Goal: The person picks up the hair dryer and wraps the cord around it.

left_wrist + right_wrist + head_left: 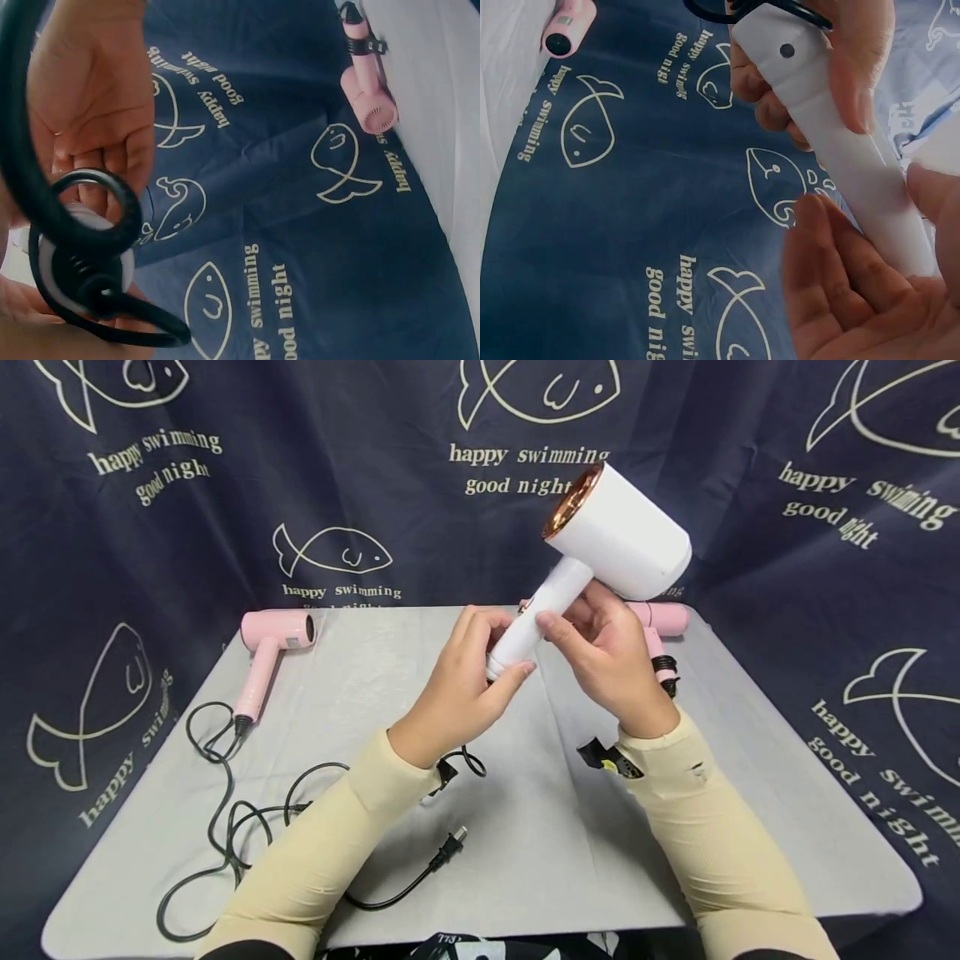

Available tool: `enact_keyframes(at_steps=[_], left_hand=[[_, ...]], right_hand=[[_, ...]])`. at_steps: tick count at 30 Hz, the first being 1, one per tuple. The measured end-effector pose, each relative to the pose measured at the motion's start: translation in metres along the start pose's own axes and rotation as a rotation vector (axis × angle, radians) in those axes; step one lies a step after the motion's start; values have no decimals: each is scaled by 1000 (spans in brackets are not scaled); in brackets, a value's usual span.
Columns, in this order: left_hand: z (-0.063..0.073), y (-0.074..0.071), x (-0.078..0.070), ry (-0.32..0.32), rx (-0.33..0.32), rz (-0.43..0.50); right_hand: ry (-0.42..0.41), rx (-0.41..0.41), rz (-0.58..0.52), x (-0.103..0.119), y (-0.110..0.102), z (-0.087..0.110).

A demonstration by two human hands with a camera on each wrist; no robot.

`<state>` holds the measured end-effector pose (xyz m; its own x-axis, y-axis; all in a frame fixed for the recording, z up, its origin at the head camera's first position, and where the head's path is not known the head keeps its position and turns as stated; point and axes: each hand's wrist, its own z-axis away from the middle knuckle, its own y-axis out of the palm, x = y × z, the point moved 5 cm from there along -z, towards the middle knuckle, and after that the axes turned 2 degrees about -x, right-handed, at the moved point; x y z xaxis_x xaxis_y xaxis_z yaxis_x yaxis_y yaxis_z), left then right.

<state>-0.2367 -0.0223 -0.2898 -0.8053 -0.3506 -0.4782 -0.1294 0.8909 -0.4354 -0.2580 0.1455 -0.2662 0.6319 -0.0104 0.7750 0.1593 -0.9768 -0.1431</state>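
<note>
A white hair dryer (611, 545) is held up above the desk (540, 843), its barrel (637, 539) set against a dark fish-print curtain (427, 485) beyond the far edge. The far corners are occupied by a left pink dryer (264, 660) and a right pink dryer (667, 620), with open grey surface left between them. The handle (564, 587) is gripped low by the left hand (461, 677) and pinched higher up by the right hand (611, 660), both sleeved forearms (330, 835) angled inward

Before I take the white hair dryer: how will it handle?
The white hair dryer is probably top-heavy: broad barrel, slim handle. It looks smooth, so may slip. The black cord looping from the handle's end likely flops and drags.
</note>
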Motion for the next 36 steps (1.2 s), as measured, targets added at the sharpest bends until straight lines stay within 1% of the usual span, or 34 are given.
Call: enact_keyframes(at_steps=[1, 3, 5, 7, 8, 10, 12, 13, 15, 17, 19, 23, 25, 26, 27, 29, 31, 34, 36], left_hand=[[0, -1, 0, -8, 5, -4], [0, -4, 0, -20, 19, -30], [-1, -10, 0, -13, 26, -62], [-3, -20, -2, 6, 4, -80], [-4, -27, -5, 24, -25, -86], [-6, -43, -11, 73, -105, -92], [-8, -61, -19, 114, -188, -112], [-8, -68, -22, 130, -219, -127], [-9, -81, -27, 149, -255, -155], [-9, -87, -28, 133, -254, -163], [-9, -89, -27, 113, -224, -166], [-8, -83, -26, 81, -140, -202], [-7, -79, -28, 91, -104, -236], [-6, -78, -28, 92, -94, -234], [-6, -77, -28, 96, -95, -225], [-7, -78, -28, 95, -122, -181], [-8, -82, -27, 101, -183, -125], [-9, -92, -27, 82, -311, -52], [-8, -101, -27, 49, -400, -7]], right_hand=[[-1, -6, 3, 1, 0, 0], [-1, -13, 62, 2, -1, 1], [2, -10, 185, 3, -2, 2], [-16, 14, 349, 5, -4, 3], [-40, 35, 432, 6, -4, 3], [-105, 97, 544, 9, -2, 3], [-184, 176, 597, 12, 3, 4], [-222, 217, 607, 13, 6, 4], [-286, 290, 613, 15, 12, 4], [-328, 342, 623, 16, 17, 6], [-355, 380, 634, 16, 20, 8], [-384, 429, 670, 16, 23, 13], [-390, 440, 693, 17, 23, 15], [-395, 441, 696, 19, 23, 15], [-400, 433, 693, 20, 23, 15], [-391, 396, 666, 22, 20, 14], [-401, 323, 640, 26, 14, 10], [-406, 150, 602, 32, -3, 4], [-366, 7, 579, 34, -17, 0]])
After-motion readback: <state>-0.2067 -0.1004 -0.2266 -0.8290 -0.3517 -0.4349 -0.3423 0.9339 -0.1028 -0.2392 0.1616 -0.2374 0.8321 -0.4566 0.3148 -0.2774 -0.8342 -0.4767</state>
